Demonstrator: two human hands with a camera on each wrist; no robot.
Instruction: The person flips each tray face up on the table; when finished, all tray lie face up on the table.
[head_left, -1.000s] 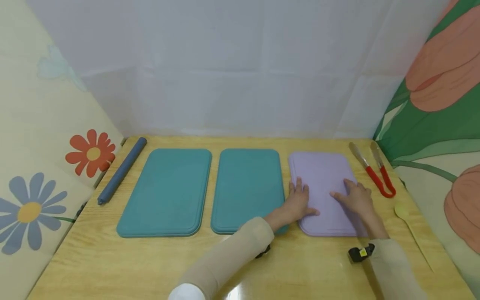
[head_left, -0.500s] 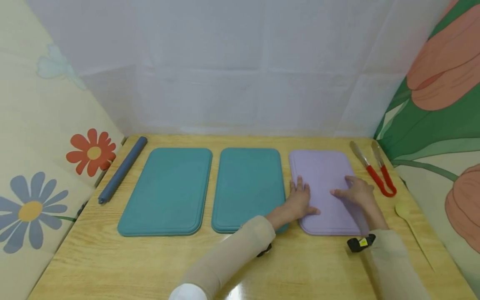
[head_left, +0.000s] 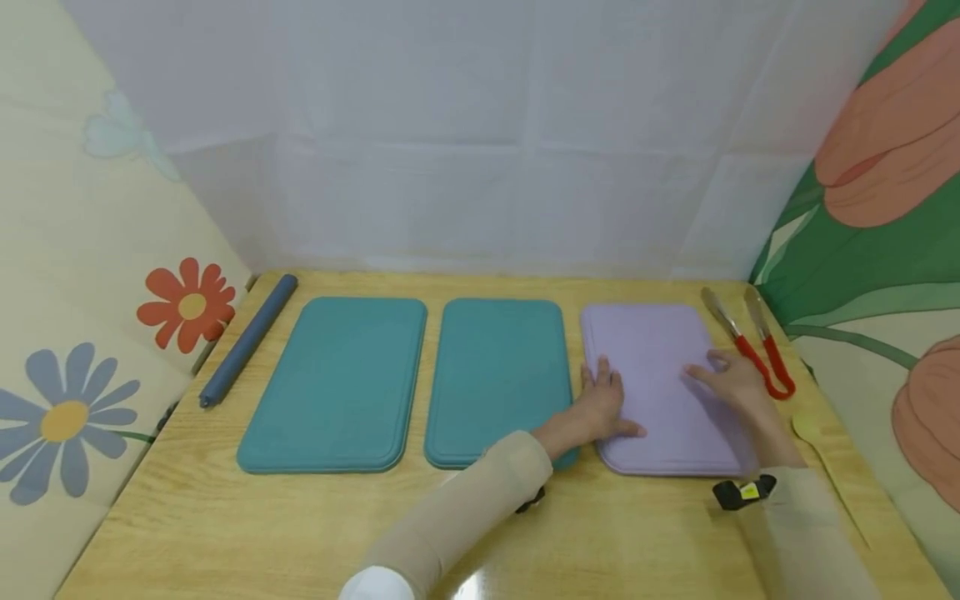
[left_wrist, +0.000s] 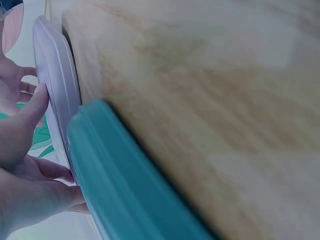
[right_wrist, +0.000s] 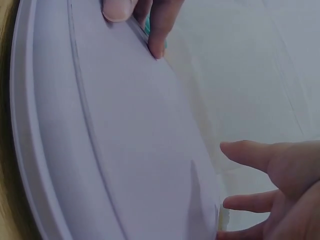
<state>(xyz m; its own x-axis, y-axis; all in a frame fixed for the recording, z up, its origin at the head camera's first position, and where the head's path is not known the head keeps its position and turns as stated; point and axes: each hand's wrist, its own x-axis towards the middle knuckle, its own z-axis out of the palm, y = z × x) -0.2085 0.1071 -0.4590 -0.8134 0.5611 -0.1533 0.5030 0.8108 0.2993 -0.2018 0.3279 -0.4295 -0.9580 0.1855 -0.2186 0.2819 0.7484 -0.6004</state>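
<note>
A flat lilac rectangle (head_left: 645,333) with rounded corners and a stepped edge, like a lid or an upturned tray, lies on the right half of the table. At its left edge my left hand (head_left: 600,412) touches it with spread fingers, the thumb lying on its near part. My right hand (head_left: 738,387) is over its right edge, thumb pointing inward; in the right wrist view those right-hand fingers (right_wrist: 250,200) are straight and spread near the lilac edge. A teal rectangle (head_left: 495,367) of like shape lies under my left forearm. Neither hand grips anything.
Another teal rectangle (head_left: 337,375) lies further left, with a blue-grey rod (head_left: 247,342) beside it. On the right are red-handled tongs (head_left: 757,358) and a yellowish spoon (head_left: 813,437). A white cloth (head_left: 450,167) hangs behind the wooden table (head_left: 225,533).
My right hand has shifted slightly to the right along with its forearm. My left hand has stayed at the lilac piece's left edge.
</note>
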